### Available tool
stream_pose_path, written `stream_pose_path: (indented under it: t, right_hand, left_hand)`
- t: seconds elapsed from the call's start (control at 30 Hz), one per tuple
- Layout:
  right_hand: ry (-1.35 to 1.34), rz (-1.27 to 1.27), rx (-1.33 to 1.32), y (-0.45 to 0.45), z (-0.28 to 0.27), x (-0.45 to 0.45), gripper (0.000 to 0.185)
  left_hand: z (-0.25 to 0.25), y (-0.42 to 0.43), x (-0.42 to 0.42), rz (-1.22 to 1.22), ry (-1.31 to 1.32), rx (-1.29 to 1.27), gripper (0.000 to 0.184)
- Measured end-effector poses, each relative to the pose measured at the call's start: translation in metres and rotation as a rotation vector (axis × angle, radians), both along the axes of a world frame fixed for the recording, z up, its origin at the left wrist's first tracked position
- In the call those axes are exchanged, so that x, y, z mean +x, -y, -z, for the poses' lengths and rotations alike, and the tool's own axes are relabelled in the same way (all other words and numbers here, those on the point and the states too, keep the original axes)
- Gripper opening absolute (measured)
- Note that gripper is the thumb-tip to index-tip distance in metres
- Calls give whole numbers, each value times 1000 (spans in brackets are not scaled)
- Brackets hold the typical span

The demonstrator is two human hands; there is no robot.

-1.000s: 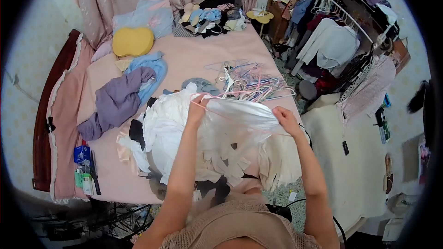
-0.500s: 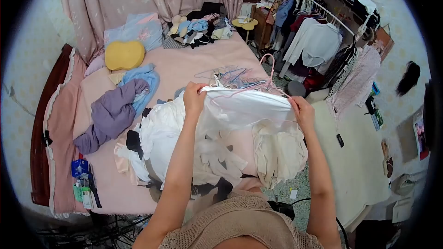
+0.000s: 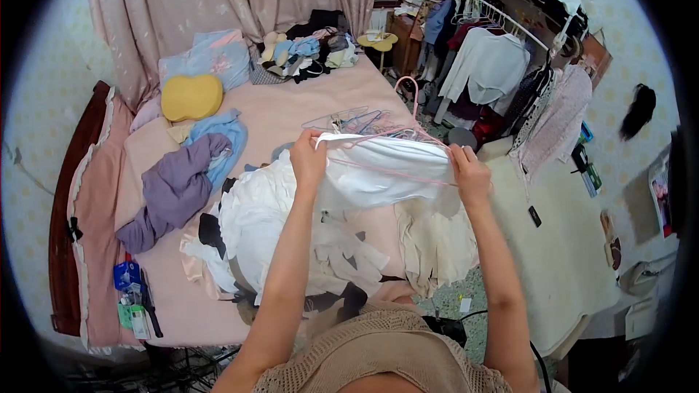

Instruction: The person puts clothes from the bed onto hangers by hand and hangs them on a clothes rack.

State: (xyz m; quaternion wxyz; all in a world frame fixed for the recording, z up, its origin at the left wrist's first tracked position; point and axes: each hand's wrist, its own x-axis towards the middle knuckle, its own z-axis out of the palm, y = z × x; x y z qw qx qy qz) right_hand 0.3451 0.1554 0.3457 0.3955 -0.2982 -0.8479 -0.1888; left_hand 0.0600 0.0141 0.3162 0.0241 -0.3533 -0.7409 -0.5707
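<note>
A sheer white garment (image 3: 389, 167) is stretched between my two hands above the bed. Its left upper edge is pinched in my left hand (image 3: 309, 154). My right hand (image 3: 467, 169) is closed on the other end of the edge. A pink hanger (image 3: 416, 94) lies against the garment, its hook sticking up near my right hand. Behind it, several loose hangers (image 3: 364, 118) lie on the bed. White clothes (image 3: 255, 211) are heaped by my left forearm, and cream clothes (image 3: 429, 247) lie below the garment.
Purple bedding (image 3: 178, 182) and a yellow cushion (image 3: 191, 97) lie at the left of the pink bed (image 3: 291, 113). Mixed clothes (image 3: 302, 51) are piled at the back. A clothes rack (image 3: 510, 18) stands at the right, beyond a pale mattress (image 3: 553, 262).
The garment has been spread wider and my right hand has moved right. The pink hanger's hook now stands upright. The camera view has shifted.
</note>
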Motion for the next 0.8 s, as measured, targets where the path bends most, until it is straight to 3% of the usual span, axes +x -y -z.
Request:
stream_pose_path:
  t: [0.07,0.13,0.17,0.23,0.27,0.33,0.37,0.4,0.43,0.5,0.53,0.6,0.63,0.7,0.8]
  right_hand:
    - [-10,-5,-16,5,0,-7,9]
    - [-20,-11,-31,6,0,-10,8]
    - [-60,-25,-80,6,-1,-12,8]
    - [-101,-39,-130,4,-1,-12,8]
    - [-157,-87,-178,2,0,-9,9]
    - [-214,-134,-227,-1,-3,-5,10]
    - [-242,-185,-288,-1,-5,-2,11]
    - [-271,-236,-348,-1,-8,0,12]
    - [-272,-235,-349,-1,-10,1,12]
    - [-285,-294,-375,-2,-14,0,12]
    - [-285,-293,-373,-5,-13,-1,12]
    - [-317,-446,-464,-13,-6,-3,14]
    - [-320,-440,-460,-17,-4,-3,14]
    - [-403,-468,-1067,-24,0,0,16]
    - [-399,-469,-1163,-38,7,6,18]
  left_hand:
    - [1,-7,13,-20,37,11,15]
    - [3,-11,29,211,105,86,17]
    - [4,-8,32,212,104,85,17]
    - [-9,1,41,643,200,-82,20]
    - [-12,3,40,643,199,-81,20]
    - [-16,8,32,762,499,1,20]
    - [-11,5,24,577,429,20,22]
    - [-22,3,15,578,428,18,22]
    - [-39,1,6,412,-197,131,23]
    - [-44,-1,4,346,-714,173,22]
    - [-43,-2,6,347,-714,175,22]
    - [-45,-5,11,501,-352,-46,20]
    - [-48,-5,12,508,-355,-43,20]
    - [-51,-2,12,426,-359,-18,18]
    - [-51,1,3,426,-337,10,17]
